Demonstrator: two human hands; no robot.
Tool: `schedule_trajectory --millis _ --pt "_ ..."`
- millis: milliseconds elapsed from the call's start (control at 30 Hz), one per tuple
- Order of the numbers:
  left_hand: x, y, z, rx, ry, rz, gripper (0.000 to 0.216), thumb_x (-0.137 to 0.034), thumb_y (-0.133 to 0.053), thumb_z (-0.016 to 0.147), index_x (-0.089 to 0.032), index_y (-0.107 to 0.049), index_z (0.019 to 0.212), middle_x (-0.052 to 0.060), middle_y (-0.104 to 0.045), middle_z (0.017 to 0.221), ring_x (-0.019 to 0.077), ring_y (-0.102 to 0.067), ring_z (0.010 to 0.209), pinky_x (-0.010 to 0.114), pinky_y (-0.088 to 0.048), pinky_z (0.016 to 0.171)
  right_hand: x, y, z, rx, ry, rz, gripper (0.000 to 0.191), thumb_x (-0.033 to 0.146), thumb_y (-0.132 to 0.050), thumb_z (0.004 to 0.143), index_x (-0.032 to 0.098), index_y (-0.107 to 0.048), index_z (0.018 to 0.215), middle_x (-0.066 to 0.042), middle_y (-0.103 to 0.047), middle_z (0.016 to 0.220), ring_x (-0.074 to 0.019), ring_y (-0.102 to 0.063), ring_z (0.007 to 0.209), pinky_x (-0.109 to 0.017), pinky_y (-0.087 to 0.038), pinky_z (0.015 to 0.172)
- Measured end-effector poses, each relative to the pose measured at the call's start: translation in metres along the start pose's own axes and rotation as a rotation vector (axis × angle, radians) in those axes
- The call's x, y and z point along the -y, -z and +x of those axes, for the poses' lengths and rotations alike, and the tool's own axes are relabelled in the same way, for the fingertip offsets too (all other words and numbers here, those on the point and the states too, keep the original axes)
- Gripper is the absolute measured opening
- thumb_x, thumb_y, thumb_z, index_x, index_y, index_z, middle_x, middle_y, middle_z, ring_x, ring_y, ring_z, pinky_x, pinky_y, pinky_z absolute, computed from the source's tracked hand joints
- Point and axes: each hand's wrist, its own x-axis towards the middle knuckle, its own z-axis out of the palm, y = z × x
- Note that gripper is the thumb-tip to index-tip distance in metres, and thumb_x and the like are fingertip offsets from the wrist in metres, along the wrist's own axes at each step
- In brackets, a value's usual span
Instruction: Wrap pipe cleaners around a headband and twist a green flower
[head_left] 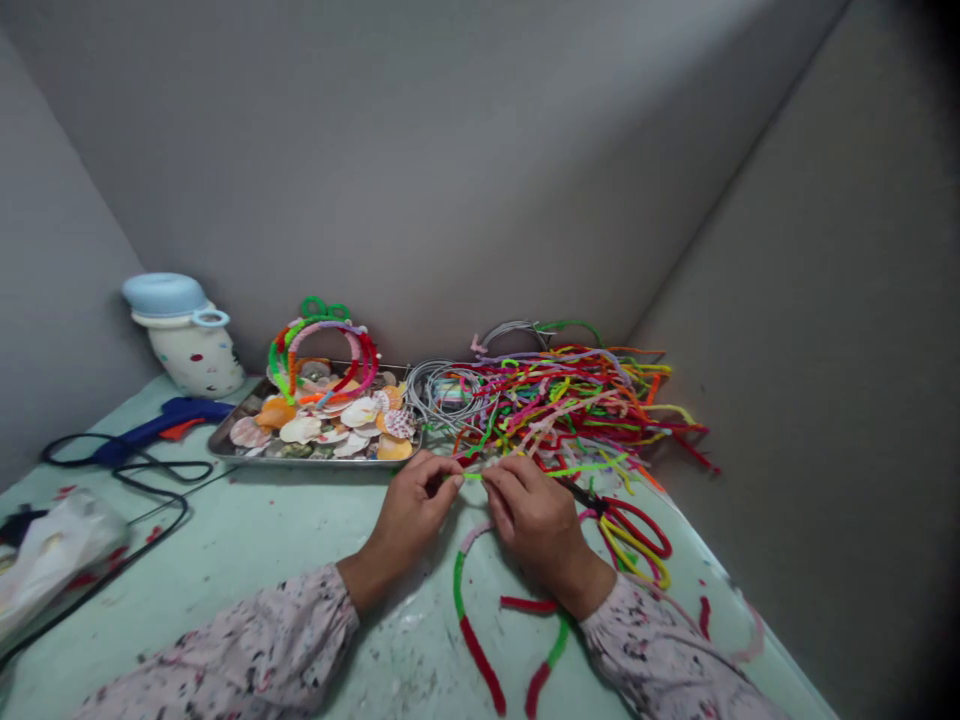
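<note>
My left hand point(416, 508) and my right hand point(538, 518) face each other low over the table, both with fingers pinched. Between them runs a bright green pipe cleaner point(472, 476); its free end sticks out to the right beyond my right hand. Just below lies a curved band wrapped in pink, green and red point(460, 590), partly hidden under my right hand and wrist. A short red pipe cleaner piece point(527, 604) crosses near that wrist. Right of my right hand rest scissors point(637, 530) with red and yellow handles, blades partly covered.
A metal tray of seashells point(315, 462) holds several pipe-cleaner-wrapped hoops point(281, 355). Grey wire hoops point(427, 400) and a heap of colourful pipe cleaners point(570, 395) lie at the back. Leftward are a blue glue gun point(161, 420) with its cord, a bottle point(195, 350) and a plastic bag point(64, 550).
</note>
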Motion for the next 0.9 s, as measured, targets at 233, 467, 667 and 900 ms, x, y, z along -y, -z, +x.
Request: schedule_trajectory --millis 233,467,667,900 --pt "-0.0003 -0.0035 0.0006 0.010 -0.001 -0.017 0.015 -0.028 -0.054 0.084 -0.019 -0.065 0.084 0.002 -0.057 0.082 0.0157 -0.054 0.079 0.025 -0.041 0.071 -0.0011 0.0023 -0.0005 0.009 -0.019 0.027 0.019 0.016 -0.052 0.087 0.019 -0.063 0.102 -0.008 -0.062 0.096 -0.0189 -0.059 0.087 -0.030 -0.048 0.075" --pt "-0.0015 -0.0031 -0.0007 0.031 -0.026 -0.010 0.016 -0.030 -0.052 0.086 -0.019 -0.064 0.085 0.003 -0.057 0.083 0.0162 -0.055 0.080 0.026 -0.041 0.072 -0.0015 0.0034 -0.0003 -0.002 -0.016 0.031 0.018 0.016 -0.052 0.087 0.019 -0.063 0.101 -0.008 -0.062 0.094 -0.0187 -0.059 0.087 -0.029 -0.048 0.076" --pt "-0.0022 -0.0040 0.0001 0.043 -0.027 -0.018 0.017 -0.032 -0.052 0.086 -0.019 -0.064 0.085 0.003 -0.056 0.082 0.0164 -0.055 0.079 0.027 -0.042 0.072 -0.0026 0.0063 0.0000 0.036 -0.013 0.030 0.019 0.015 -0.051 0.087 0.018 -0.062 0.101 -0.008 -0.062 0.093 -0.0188 -0.059 0.086 -0.030 -0.048 0.076" --pt "-0.0019 -0.0044 -0.0003 0.036 -0.021 -0.030 0.017 -0.032 -0.054 0.085 -0.019 -0.064 0.084 0.003 -0.057 0.083 0.0165 -0.055 0.079 0.026 -0.043 0.072 -0.0018 0.0062 -0.0006 0.036 -0.020 0.033 0.019 0.016 -0.051 0.087 0.018 -0.062 0.102 -0.008 -0.061 0.094 -0.0186 -0.059 0.087 -0.030 -0.048 0.077"
